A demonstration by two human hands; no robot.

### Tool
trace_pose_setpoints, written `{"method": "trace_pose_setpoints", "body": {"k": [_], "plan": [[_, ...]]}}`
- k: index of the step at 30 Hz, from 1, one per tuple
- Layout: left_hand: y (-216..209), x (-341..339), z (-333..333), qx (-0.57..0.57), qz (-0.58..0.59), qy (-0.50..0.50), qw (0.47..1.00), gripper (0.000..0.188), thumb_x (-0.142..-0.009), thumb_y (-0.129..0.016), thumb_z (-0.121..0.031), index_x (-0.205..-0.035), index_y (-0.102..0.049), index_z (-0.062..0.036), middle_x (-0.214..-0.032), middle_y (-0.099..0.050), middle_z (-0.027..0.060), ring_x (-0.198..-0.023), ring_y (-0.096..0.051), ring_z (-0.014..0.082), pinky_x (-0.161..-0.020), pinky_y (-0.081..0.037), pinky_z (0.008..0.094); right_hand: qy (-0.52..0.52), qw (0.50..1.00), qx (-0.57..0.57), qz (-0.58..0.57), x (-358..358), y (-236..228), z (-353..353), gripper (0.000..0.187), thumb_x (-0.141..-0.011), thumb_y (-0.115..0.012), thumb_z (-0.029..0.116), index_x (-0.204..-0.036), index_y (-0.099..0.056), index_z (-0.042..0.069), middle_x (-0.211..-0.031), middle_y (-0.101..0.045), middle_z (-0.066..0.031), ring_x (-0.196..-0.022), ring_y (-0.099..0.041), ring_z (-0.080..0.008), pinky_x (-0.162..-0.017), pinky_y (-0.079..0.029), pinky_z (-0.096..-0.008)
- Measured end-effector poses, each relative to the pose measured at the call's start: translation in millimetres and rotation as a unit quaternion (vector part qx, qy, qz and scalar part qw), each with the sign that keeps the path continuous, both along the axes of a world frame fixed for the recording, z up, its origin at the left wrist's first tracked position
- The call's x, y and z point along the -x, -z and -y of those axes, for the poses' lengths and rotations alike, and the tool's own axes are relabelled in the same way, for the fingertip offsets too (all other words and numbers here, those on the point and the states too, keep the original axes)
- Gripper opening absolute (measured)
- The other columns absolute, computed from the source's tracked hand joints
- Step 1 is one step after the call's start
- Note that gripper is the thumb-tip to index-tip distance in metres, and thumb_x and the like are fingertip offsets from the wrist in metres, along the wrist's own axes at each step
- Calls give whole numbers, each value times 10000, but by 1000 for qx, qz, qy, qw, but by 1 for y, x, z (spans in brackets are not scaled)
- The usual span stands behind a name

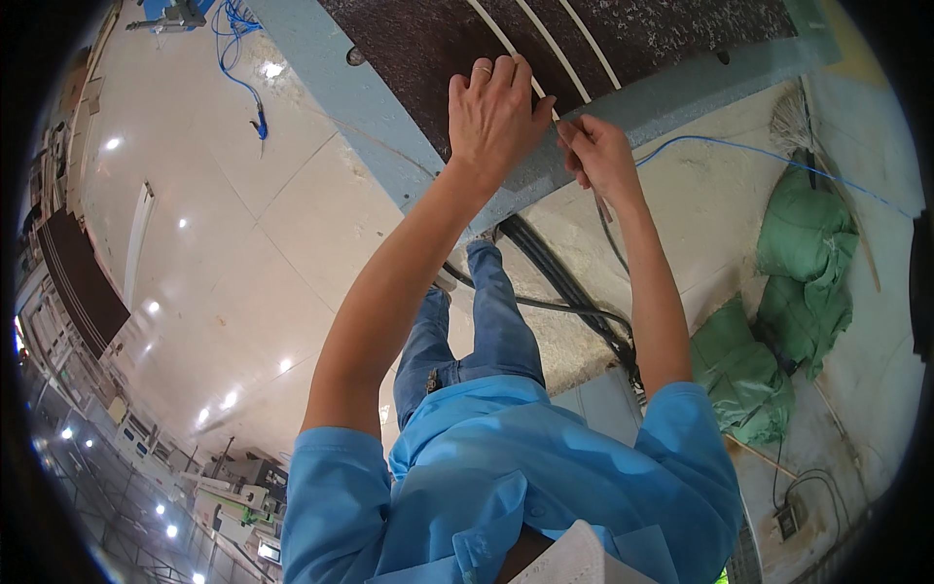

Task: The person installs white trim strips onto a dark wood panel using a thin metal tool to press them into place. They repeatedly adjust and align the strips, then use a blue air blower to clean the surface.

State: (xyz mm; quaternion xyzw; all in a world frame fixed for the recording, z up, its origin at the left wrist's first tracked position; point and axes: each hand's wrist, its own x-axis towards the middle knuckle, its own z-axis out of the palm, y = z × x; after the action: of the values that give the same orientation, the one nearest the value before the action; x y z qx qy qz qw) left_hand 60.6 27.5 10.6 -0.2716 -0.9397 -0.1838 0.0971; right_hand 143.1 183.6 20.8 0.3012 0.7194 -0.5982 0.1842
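Note:
A dark brown panel [409, 63] lies on a grey-blue machine table [375, 122], with three pale strips running across it. My left hand [498, 115] is over the leftmost pale strip [491, 27], fingers bent together and the strip passing beside the index finger and thumb. At the panel's near edge, my right hand [595, 156] pinches the near end of that same strip; its fingertips partly hide it. A thin brownish piece shows below the right hand, too blurred to name. The middle strip [555, 47] and the right strip [592, 44] lie untouched.
Pale shavings speckle the panel and table. Green sacks [803, 234] and a straw broom [790, 122] are at the right. A blue hose [739, 142] crosses there, and black cables [555, 263] run below the table. A blue air gun [260, 127] lies on the floor at left.

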Motion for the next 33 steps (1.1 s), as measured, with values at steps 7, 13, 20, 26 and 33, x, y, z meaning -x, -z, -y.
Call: {"method": "trace_pose_setpoints", "body": {"k": [7, 13, 20, 26, 33], "plan": [[1, 14, 4, 7, 7, -18, 1000, 528, -829, -799, -419, -1205, -661, -74, -969, -644, 66, -982, -631, 272, -786, -442, 445, 10, 999, -34, -6, 12, 2, 8, 365, -1029, -655, 344, -805, -636, 57, -585, -569, -4, -445, -476, -56, -406, -339, -244], [0, 26, 8, 5, -2, -35, 999, 501, -845, -784, -430, -1195, -664, -92, -971, -647, 58, -995, -633, 280, -800, -441, 456, 4, 998, 1, -58, -1, 15, 5, 328, -1035, -644, 311, -850, -647, 40, -633, -615, -20, -482, -511, -62, -441, -381, -242], [7, 59, 16, 20, -33, -45, 998, 458, -855, -770, -463, -1165, -695, -135, -986, -668, 48, -1014, -645, 281, -829, -454, 452, 14, 996, 60, -69, -18, 25, -1, 278, -1041, -634, 287, -952, -673, 27, -673, -632, -25, -498, -515, -52, -459, -403, -231], [6, 84, 25, 20, -72, -36, 997, 492, -841, -761, -538, -1144, -722, -152, -1037, -674, 47, -1044, -634, 268, -857, -444, 439, 61, 991, 106, -46, 4, 23, 2, 341, -995, -699, 352, -849, -671, 44, -669, -642, -33, -492, -533, -70, -466, -422, -241], [-1, 95, 32, -34, -35, 21, 999, 632, -834, -773, -392, -1280, -592, 17, -1389, -582, 178, -1355, -493, 326, -1125, -367, 493, 79, 996, 48, 7, 18, 16, 1, 411, -917, -779, 410, -764, -666, 46, -623, -626, -50, -470, -549, -109, -457, -429, -259]]}}
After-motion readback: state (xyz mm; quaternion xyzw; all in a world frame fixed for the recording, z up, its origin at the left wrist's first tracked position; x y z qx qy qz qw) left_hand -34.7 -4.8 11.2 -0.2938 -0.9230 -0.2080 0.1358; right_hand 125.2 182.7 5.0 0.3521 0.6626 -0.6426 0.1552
